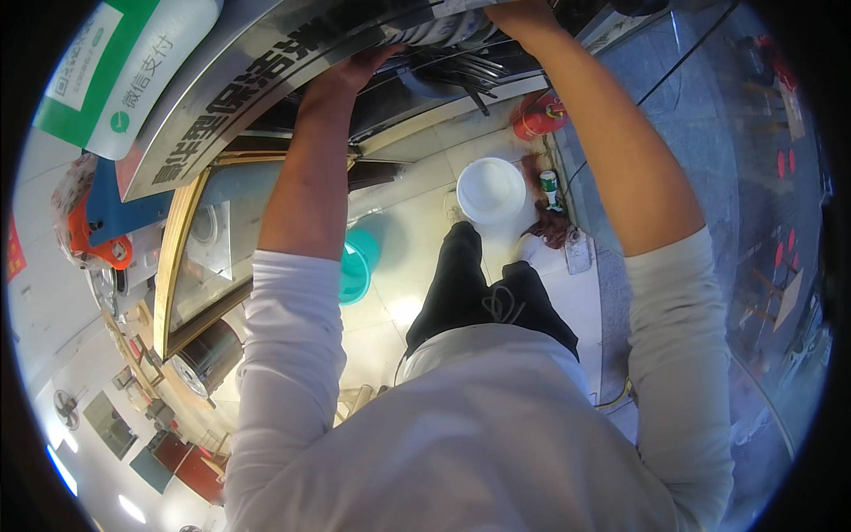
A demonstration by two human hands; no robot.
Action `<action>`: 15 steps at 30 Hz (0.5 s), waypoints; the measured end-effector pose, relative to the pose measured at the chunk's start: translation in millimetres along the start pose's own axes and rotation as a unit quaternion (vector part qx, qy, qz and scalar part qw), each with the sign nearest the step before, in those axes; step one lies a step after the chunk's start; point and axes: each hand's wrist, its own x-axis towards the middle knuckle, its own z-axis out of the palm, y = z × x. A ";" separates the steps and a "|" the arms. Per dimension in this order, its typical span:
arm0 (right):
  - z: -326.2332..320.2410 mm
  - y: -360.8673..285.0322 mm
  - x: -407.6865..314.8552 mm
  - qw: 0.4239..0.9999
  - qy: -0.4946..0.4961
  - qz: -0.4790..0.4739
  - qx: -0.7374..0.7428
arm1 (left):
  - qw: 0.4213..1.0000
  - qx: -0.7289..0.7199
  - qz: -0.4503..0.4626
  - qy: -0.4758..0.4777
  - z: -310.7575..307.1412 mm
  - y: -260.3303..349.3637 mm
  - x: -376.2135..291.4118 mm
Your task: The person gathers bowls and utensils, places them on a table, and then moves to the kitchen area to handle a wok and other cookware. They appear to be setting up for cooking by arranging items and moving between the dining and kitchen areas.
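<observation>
A stack of pale bowls or dishes lies sideways at the top of the view, partly behind the metal panel. My left hand is at the stack's left end, with some fingers hidden under the panel's edge. At the other end, my right hand reaches around the stack, its fingertips cut off by the picture's top. The stack sits between both hands, and they seem to hold it. Just below are several dark, thin utensils, lying loose in or by a dark compartment.
A metal panel with large writing overhangs the left arm. Below it, a gold-framed glass door stands open. On the tiled floor are a white bucket, a teal bucket, a red canister and a bottle. Glass borders the right.
</observation>
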 end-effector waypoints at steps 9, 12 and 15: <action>19.4 38.6 -23.2 0.968 -0.118 0.095 -0.201 | 0.987 -0.061 0.084 0.121 30.1 19.0 -36.8; 21.1 38.3 -26.1 0.961 -0.119 0.088 -0.233 | 0.985 -0.012 0.088 0.149 33.7 24.5 -40.3; 9.4 19.0 -33.7 0.975 0.000 0.170 0.139 | 0.982 0.054 0.105 0.149 38.1 19.9 -56.3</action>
